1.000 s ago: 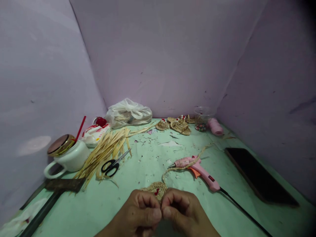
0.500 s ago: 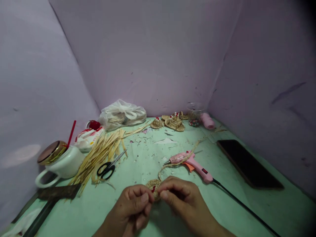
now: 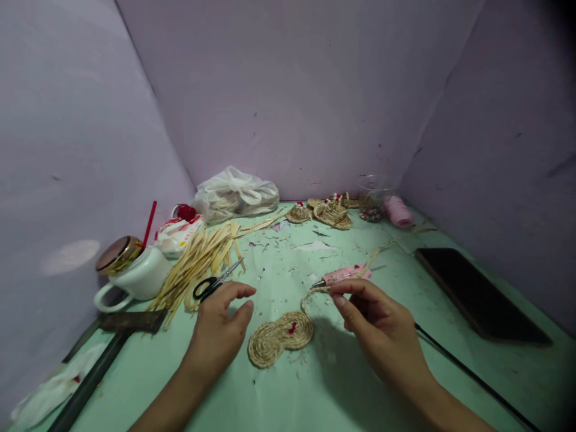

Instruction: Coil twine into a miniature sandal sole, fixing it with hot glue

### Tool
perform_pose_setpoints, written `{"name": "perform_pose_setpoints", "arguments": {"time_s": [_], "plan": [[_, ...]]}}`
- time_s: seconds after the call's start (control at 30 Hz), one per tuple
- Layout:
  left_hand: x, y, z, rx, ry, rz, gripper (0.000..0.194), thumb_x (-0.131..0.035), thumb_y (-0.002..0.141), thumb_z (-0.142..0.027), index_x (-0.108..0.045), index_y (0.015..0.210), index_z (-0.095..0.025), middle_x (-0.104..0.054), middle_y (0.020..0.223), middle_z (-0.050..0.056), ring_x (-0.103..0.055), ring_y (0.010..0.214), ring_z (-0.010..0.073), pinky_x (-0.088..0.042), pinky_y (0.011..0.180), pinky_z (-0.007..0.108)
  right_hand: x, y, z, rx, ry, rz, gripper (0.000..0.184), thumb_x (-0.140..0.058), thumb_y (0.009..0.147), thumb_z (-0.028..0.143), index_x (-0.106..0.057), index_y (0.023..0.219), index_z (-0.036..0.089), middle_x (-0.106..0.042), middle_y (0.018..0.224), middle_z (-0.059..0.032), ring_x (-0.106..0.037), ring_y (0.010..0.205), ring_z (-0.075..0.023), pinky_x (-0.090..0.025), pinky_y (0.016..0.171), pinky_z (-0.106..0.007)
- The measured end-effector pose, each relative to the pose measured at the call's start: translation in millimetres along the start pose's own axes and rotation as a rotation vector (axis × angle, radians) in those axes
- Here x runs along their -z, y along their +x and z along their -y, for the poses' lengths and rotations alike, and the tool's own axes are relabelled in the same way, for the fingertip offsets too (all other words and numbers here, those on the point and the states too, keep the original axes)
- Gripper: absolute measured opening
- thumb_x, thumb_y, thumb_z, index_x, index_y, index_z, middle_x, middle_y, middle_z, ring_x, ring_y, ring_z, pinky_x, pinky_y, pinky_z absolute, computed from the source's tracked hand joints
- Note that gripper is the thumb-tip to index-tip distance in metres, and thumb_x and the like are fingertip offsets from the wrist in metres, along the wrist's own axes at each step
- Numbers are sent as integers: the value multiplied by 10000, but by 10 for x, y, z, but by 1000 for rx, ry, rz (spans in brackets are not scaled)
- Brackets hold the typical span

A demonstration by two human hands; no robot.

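Observation:
A flat figure-eight of two coiled braided-straw discs (image 3: 266, 345) lies before me, with a small red piece (image 3: 292, 328) on its right coil. My left hand (image 3: 227, 324) is over the table beside it, thumb and forefinger spread, with nothing in them. On the other side, my right hand (image 3: 375, 321) has thumb and forefinger drawn into a pinch. Whatever is between these fingertips is too small to make out. They overlap the braided straw cord (image 3: 306, 302) running from the coil across the pink glue gun (image 3: 344, 275), whose handle is hidden behind my right hand.
Scissors (image 3: 204, 289) and straw strips (image 3: 202, 252) lie left, near a white mug (image 3: 146, 276) and a hammer-like tool (image 3: 130, 322). A phone (image 3: 477, 294) lies right. Finished straw pieces (image 3: 333, 216), a bead cup (image 3: 371, 201) and pink thread (image 3: 398, 212) stand at the back.
My hands have parted from their pinch together over the straw piece, left hand opening leftward, right hand moving right and forward. The whole double coil now shows. The view has shifted slightly.

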State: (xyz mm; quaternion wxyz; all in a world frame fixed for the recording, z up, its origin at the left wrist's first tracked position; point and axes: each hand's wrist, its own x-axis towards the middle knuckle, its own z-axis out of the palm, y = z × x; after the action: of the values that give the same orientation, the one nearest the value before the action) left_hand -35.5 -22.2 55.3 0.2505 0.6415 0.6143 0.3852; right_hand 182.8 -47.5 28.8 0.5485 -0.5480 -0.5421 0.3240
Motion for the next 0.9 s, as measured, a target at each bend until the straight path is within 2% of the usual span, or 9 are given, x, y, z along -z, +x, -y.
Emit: {"name": "perform_pose_setpoints", "arguments": {"time_s": [0.27, 0.4, 0.53, 0.63, 0.8, 0.9], "plan": [[35, -46, 6, -44, 203, 161, 211, -501, 741, -318, -643, 815, -181, -660, 889, 68, -582, 879, 231, -426, 821, 381, 9, 22, -10, -15, -55, -7, 164, -583, 785, 354, -636, 850, 213, -640, 750, -9, -492, 506, -113, -424, 478, -269], [-24, -94, 23, -78, 288, 268, 214, -539, 728, -284, -637, 891, -185, -643, 961, 69, -555, 952, 242, -386, 893, 409, 0, 25, -13, -9, -75, 3, 170, -571, 786, 354, -636, 842, 207, -655, 761, -19, -494, 501, -116, -421, 477, -277], [-122, -190, 27, -112, 362, 351, 323, -590, 701, -272, -619, 1010, -183, -610, 1043, 84, -517, 1015, 266, -365, 918, 426, 6, 20, -10, -11, -83, 8, 170, -567, 787, 352, -632, 841, 205, -662, 775, -25, -505, 511, -122, -429, 487, -285], [-207, -267, 37, -151, 419, 367, 367, -600, 698, -269, -606, 1052, -174, -589, 1067, 97, -494, 1029, 284, -346, 927, 451, 11, 19, 0, -12, -68, 9, 168, -570, 789, 351, -629, 845, 204, -663, 804, -29, -508, 523, -121, -429, 489, -281], [-312, -337, 64, -213, 491, 357, 311, -597, 698, -258, -621, 996, -174, -583, 1049, 109, -487, 1006, 297, -331, 915, 473, 8, 34, 4, -23, -51, 9, 188, -555, 805, 357, -629, 885, 203, -668, 916, -49, -495, 535, -112, -422, 489, -277], [-331, -339, 65, -220, 507, 349, 290, -591, 701, -241, -628, 981, -173, -590, 1017, 104, -496, 982, 290, -336, 906, 469, 7, 29, 5, -17, -57, 10, 190, -548, 806, 355, -629, 884, 202, -664, 869, -41, -497, 535, -114, -419, 493, -278]]}}
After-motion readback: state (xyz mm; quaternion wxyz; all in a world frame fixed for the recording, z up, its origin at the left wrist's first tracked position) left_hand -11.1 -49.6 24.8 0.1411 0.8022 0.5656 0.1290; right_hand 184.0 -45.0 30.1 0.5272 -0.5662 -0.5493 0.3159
